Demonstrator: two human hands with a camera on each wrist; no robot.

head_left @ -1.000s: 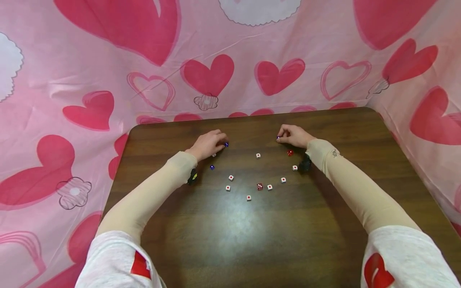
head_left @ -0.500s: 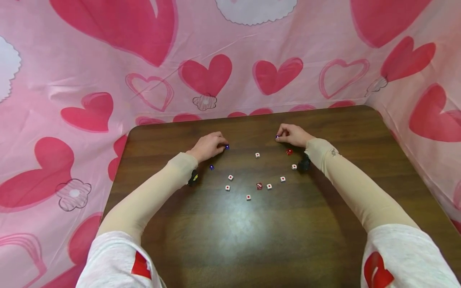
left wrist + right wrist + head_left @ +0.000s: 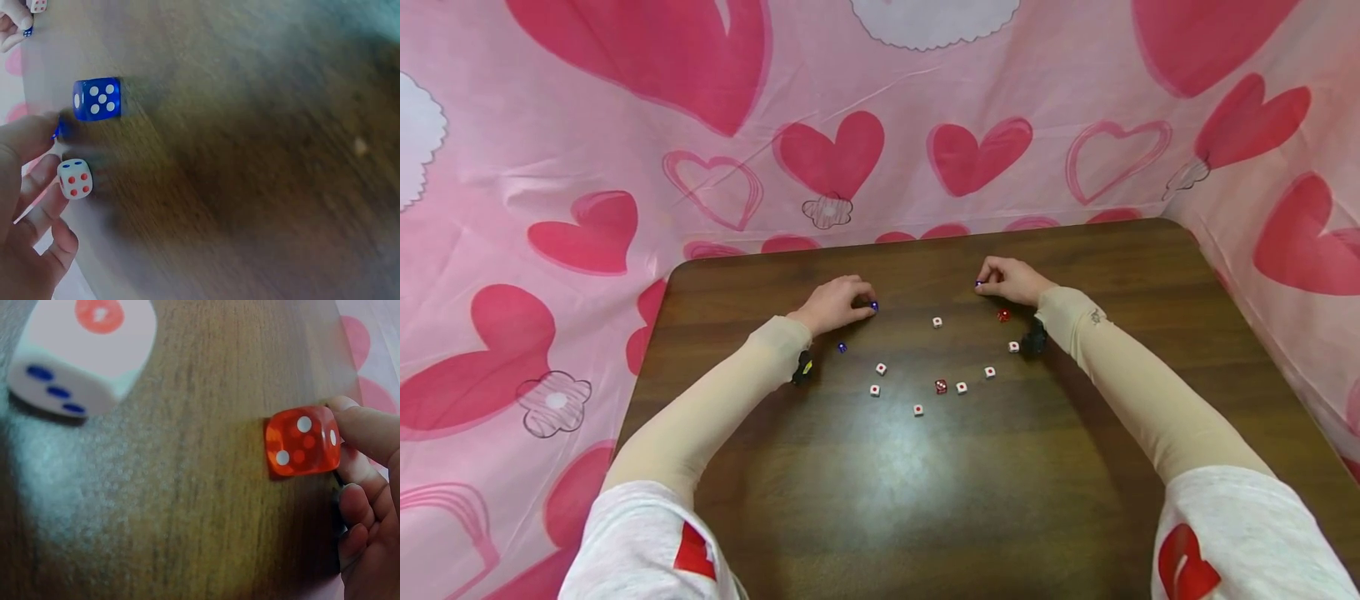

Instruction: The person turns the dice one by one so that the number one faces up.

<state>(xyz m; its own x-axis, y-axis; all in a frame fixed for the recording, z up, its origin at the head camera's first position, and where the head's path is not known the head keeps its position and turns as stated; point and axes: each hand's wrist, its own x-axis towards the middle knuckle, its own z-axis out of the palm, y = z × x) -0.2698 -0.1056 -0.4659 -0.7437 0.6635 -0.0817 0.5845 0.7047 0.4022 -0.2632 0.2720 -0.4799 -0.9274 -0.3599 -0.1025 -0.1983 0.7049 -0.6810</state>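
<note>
At the far left part of the table, my left hand (image 3: 837, 303) holds a small blue die (image 3: 874, 307) between thumb and fingertips. In the left wrist view that die shows only as a blue corner, beside a white die (image 3: 75, 179) that overlaps the fingers. A second blue die (image 3: 97, 99) with five white dots lies nearer the wrist. Over to the right, my right hand (image 3: 1015, 280) pinches another blue die (image 3: 979, 284). A clear red die (image 3: 303, 440) hides its fingertips in the right wrist view.
Several white dice lie on the brown wooden table (image 3: 880, 500), including one white die (image 3: 937, 322) between the hands. A dark red die (image 3: 941, 387) sits among those nearer the body. A pink heart-print cloth (image 3: 910, 167) hangs behind the table's back edge.
My left hand has shifted slightly toward the body and right with its blue die, which has turned. The white die that showed beneath that hand is now covered in the head view. My right hand stays put.
</note>
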